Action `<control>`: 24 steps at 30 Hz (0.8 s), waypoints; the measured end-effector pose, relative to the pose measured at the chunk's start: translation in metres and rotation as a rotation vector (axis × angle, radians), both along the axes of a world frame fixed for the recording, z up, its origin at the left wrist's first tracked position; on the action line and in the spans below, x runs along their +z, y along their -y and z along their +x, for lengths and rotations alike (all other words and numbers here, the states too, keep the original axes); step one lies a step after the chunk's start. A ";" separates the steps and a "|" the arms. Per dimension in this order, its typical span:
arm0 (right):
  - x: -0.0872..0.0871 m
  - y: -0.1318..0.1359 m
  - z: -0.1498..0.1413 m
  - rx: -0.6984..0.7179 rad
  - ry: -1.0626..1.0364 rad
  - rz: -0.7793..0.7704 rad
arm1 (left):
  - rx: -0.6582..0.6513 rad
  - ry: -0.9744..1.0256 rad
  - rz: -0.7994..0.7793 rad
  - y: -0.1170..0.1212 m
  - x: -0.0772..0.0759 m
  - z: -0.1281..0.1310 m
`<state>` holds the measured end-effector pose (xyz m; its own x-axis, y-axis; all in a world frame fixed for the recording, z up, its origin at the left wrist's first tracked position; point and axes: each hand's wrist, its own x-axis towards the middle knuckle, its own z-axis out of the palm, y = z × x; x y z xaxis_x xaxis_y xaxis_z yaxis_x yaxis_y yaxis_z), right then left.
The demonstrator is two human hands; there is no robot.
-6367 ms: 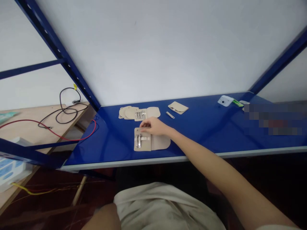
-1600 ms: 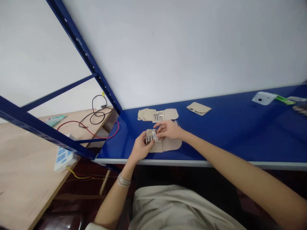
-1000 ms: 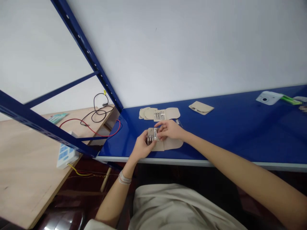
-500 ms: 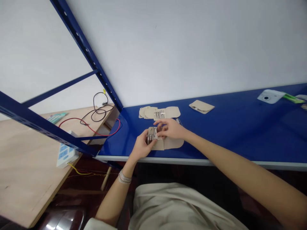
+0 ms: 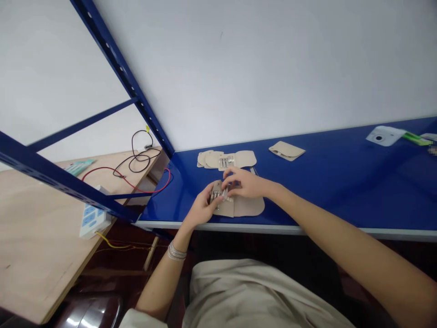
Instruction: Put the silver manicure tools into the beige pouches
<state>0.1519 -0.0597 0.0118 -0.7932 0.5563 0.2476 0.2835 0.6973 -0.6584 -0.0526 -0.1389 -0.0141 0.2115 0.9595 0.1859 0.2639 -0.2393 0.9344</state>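
A beige manicure pouch lies unfolded near the front edge of the blue table, its left part raised and tilted. My left hand is closed on that left end, thumb in front, beside several small silver tools in its slots. Over the pouch's middle, my right hand has its fingers bent and pinched on a small silver tool whose exact kind is too small to make out. Just behind, another open pouch with silver tools lies against several overlapping beige pouches.
A folded beige pouch lies farther back on the blue table. A white device and a green item are at far right. Left are a blue metal frame, a wooden table, a power strip and cables.
My right hand has shifted slightly to the right, and the small silver tool at its fingertips is now more tilted. The left end of the pouch is tilted more in my left hand.
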 end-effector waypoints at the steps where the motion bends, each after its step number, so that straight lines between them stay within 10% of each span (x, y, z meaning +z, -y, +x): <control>1: 0.000 0.000 0.000 0.007 0.015 -0.004 | -0.028 -0.013 0.015 -0.001 -0.001 -0.001; 24: 0.003 -0.006 0.007 -0.063 0.026 0.044 | -0.042 0.004 -0.040 -0.005 -0.007 -0.005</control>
<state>0.1586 -0.0533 0.0143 -0.7636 0.5940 0.2531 0.3439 0.7059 -0.6192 -0.0579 -0.1339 -0.0211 0.2514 0.9565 0.1482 0.2506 -0.2122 0.9445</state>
